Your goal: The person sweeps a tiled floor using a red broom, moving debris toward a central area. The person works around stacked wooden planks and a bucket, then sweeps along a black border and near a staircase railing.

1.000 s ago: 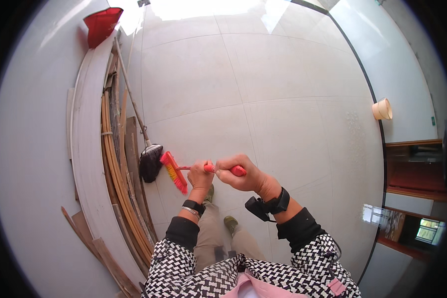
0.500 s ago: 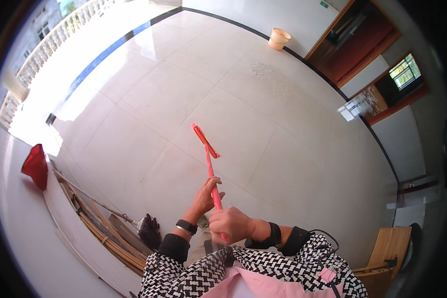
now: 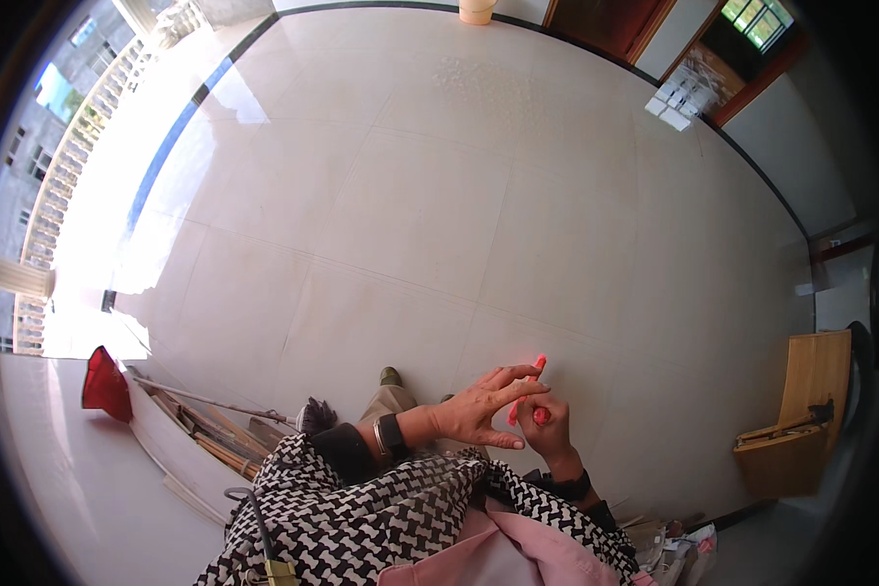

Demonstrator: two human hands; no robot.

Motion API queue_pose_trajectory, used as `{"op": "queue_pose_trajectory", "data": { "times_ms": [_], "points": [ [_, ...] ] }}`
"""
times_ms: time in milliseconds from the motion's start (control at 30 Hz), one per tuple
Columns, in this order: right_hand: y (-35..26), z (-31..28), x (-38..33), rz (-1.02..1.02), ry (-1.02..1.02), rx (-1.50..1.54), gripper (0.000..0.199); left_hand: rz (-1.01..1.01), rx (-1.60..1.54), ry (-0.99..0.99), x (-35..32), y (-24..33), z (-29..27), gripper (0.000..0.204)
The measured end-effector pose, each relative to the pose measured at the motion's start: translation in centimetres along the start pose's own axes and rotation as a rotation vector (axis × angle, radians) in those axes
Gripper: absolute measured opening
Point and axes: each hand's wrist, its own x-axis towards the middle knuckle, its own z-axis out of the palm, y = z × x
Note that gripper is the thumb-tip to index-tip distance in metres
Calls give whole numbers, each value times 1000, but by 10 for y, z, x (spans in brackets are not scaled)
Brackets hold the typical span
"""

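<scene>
In my right hand is a pink-red pole, fingers wrapped round it near its rounded end. The pole points away below my hands, so its length is strongly foreshortened. Pieces of its narrow red head show beyond and between my hands; whether it is a broom or a mop I cannot tell. My left hand reaches across from the left, fingers stretched and thumb apart, its fingertips overlapping the pole in view. Whether they touch it is unclear.
Pale tiled floor stretches ahead, with a wet-looking patch farther off. A cream bucket stands at the far wall. To the left are a red dustpan, wooden strips and a dark-headed mop. A wooden box stands right.
The pole has swung to the right and now points away beneath my hands. My left hand has let go and spread its fingers; my right hand still grips it. The view has turned.
</scene>
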Motion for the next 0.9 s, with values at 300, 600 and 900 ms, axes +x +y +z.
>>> {"op": "queue_pose_trajectory", "data": {
  "times_ms": [300,600,900],
  "points": [
    [163,101,-19,-85,-25,-405,27,-283,-472,-154,-37,-94,26,20],
    [69,497,175,-46,-150,126,23,-458,-90,322,-202,-121,-337,24],
    [-61,657,258,-277,-337,438,22,-228,475,301,-254,-74,-423,30]
  ]
}}
